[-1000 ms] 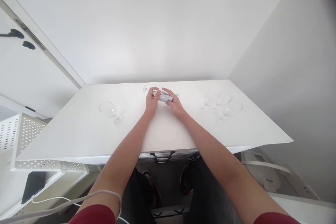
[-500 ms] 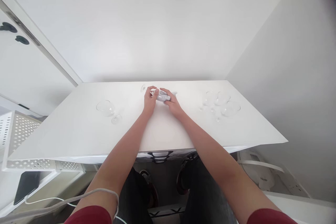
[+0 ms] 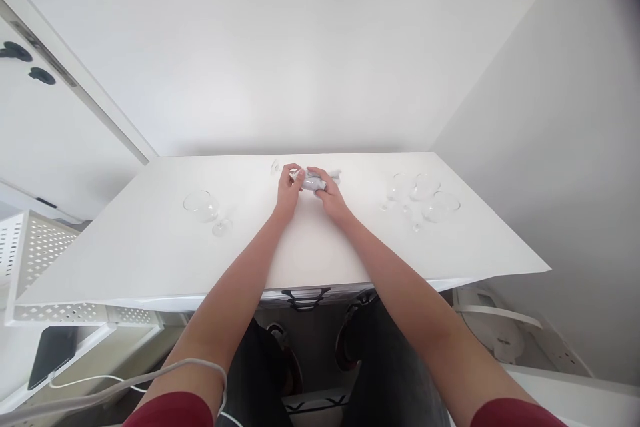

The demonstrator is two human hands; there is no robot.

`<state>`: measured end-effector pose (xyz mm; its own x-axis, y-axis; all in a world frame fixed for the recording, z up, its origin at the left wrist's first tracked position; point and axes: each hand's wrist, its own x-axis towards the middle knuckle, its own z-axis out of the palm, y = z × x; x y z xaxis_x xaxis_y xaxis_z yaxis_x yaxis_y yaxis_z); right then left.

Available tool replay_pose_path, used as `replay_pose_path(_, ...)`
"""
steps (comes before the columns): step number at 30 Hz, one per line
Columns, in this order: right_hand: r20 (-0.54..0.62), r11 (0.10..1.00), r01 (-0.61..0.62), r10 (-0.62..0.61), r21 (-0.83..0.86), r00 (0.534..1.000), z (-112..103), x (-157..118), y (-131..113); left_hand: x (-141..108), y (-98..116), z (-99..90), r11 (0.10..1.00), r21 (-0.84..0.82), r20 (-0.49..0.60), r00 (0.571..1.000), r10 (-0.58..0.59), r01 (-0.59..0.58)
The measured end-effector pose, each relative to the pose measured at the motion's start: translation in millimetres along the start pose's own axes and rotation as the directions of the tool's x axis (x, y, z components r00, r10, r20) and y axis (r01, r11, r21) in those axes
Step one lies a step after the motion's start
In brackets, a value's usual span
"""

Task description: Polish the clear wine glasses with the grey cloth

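Note:
A stemmed glass (image 3: 275, 167) lies sideways between my hands over the back middle of the white tabletop, its clear foot sticking out to the left. My left hand (image 3: 288, 195) is closed around the glass near the stem, thumb against it. My right hand (image 3: 331, 196) grips a pale grey-white cloth (image 3: 314, 183) wrapped about the bowl. A loose end of the cloth shows beyond the right fingers. The cloth and fingers hide most of the bowl.
One clear stemmed glass (image 3: 201, 207) lies on the left of the white table (image 3: 320, 247). Three more stemmed glasses (image 3: 440, 207) lie grouped on the right. A wall (image 3: 310, 67) rises behind. White perforated baskets (image 3: 47, 253) and a pale cable (image 3: 165, 368) are at lower left.
Both hands have shifted very slightly to the right with the glass and cloth. The grip of each hand looks the same. The other glasses have stayed in place.

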<state>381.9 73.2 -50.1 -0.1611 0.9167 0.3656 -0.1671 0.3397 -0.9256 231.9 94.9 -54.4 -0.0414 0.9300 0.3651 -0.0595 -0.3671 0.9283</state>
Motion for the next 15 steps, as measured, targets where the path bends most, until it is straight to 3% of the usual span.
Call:
replay_pose_path(3, 0.064, 0.998, 0.039, -0.035, -0.059, 0.997, 5.9, -2.0, -0.6, 1.0, -3.0, -0.8, 0.996, -0.09, 0.029, 1.0, -0.013, 0.016)
replay_pose_path(6, -0.05, 0.98, -0.113, 0.122, 0.164, 0.991, 3.6, -0.7, 0.0, 1.7, -1.6, -1.6, 0.972, -0.233, 0.154, 0.988, 0.017, 0.02)
replay_pose_path(9, -0.101, 0.905, -0.212, 0.266, 0.37, 0.959, -3.8, 1.1, -0.5, 0.2, 3.6, -1.1, 0.969, -0.246, 0.249, 0.967, 0.053, 0.01)
replay_pose_path(11, -0.107, 0.919, -0.195, 0.244, 0.342, 0.964, -7.2, 1.0, -2.3, -1.5, 7.1, -0.1, 0.982, -0.186, 0.24, 0.967, 0.085, -0.04)
replay_pose_path(15, -0.086, 0.992, -0.111, 0.116, 0.061, 0.989, -5.8, -1.9, -6.6, -3.5, 9.4, 1.5, 0.997, -0.034, 0.107, 0.992, 0.072, -0.069)
